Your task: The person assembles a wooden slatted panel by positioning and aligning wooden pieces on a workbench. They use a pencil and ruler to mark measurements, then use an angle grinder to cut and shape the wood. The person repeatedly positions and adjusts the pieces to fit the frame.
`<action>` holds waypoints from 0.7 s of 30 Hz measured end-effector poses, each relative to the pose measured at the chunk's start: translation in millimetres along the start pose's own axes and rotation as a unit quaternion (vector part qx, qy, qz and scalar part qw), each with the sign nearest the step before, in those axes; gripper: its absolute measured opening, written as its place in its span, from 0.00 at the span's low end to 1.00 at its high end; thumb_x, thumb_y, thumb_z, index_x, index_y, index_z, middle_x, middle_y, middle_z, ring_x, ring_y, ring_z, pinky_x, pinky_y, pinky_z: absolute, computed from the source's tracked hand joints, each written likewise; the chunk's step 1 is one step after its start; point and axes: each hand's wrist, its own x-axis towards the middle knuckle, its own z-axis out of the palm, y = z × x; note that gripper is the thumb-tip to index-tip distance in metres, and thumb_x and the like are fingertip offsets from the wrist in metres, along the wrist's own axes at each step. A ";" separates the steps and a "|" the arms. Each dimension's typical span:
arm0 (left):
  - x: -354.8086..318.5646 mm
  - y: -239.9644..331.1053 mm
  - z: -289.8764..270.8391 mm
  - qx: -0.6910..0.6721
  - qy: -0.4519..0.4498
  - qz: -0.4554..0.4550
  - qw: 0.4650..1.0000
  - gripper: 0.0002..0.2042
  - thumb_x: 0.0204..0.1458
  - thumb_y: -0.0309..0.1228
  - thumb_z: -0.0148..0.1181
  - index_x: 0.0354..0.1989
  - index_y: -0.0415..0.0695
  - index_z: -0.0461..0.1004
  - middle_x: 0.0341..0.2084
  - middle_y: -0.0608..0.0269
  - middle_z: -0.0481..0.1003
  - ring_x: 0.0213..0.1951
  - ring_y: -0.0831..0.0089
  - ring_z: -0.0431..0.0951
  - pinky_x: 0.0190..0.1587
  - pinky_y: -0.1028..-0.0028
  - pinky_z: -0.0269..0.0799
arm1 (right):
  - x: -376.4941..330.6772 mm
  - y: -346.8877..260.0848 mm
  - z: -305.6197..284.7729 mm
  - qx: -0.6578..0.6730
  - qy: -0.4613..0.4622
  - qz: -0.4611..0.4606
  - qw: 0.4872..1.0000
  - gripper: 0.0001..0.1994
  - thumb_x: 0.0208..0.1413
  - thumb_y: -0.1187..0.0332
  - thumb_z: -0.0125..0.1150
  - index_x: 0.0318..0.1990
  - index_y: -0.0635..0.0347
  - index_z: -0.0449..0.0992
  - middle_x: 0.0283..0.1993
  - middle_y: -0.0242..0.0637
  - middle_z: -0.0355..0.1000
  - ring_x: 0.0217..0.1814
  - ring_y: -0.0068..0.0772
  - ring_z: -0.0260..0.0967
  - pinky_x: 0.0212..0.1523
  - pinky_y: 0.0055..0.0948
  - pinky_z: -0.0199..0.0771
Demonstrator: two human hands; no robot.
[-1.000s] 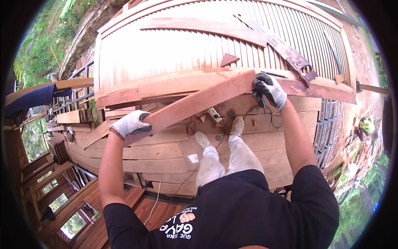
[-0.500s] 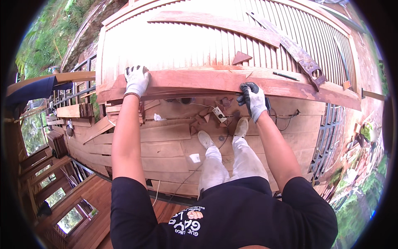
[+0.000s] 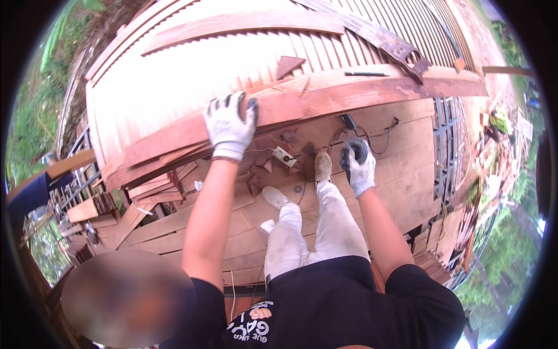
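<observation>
My left hand (image 3: 228, 127), in a white glove with grey fingertips, rests on a reddish wooden board (image 3: 343, 93) along the near edge of a slatted wooden panel. Its fingers are spread over the board's top. My right hand (image 3: 358, 166), gloved alike, hangs in the air on the near side, apart from the board. Those fingers are curled closed, and whether anything is inside them is hidden. Above the board lie a triangular wood offcut (image 3: 289, 66), a dark pencil (image 3: 366, 74) and a handsaw (image 3: 386, 42).
Another long plank (image 3: 250, 24) lies across the slatted panel (image 3: 192, 75). On the plank floor are a white power strip (image 3: 284, 156), loose offcuts (image 3: 256, 180) and cables. A dark tool end (image 3: 349, 121) shows under the board. A person's blurred head (image 3: 128, 299) is at lower left.
My right hand has come off the board, down toward me, with its fingers curled. My left hand appears farther right along the board. The view has shifted and tilted, and a person's head has appeared.
</observation>
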 end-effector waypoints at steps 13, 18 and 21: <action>3.8 -8.3 5.8 0.073 -0.026 0.130 0.988 0.51 0.23 0.61 0.80 0.58 0.42 0.73 0.49 0.57 0.78 0.53 0.55 0.75 0.58 0.57 0.70 | 248.1 477.5 54.1 -0.474 -0.130 -0.183 0.851 0.25 0.54 0.56 0.66 0.57 0.56 0.75 0.56 0.49 0.76 0.63 0.43 0.70 0.63 0.41 0.69; 2.3 -3.4 -12.6 0.047 -0.038 0.092 0.994 0.49 0.23 0.61 0.82 0.54 0.40 0.75 0.49 0.54 0.77 0.52 0.54 0.76 0.58 0.60 0.71 | 305.3 488.2 127.8 -0.410 -0.217 -0.007 0.886 0.25 0.51 0.57 0.69 0.55 0.58 0.76 0.49 0.48 0.78 0.55 0.43 0.74 0.56 0.40 0.74; 4.2 -0.9 -14.1 0.040 -0.029 0.080 0.996 0.48 0.23 0.60 0.83 0.53 0.40 0.76 0.45 0.54 0.77 0.50 0.56 0.76 0.57 0.60 0.72 | 321.2 501.4 134.8 -0.344 -0.226 0.049 0.910 0.25 0.48 0.58 0.71 0.53 0.59 0.76 0.45 0.47 0.79 0.50 0.44 0.76 0.52 0.39 0.77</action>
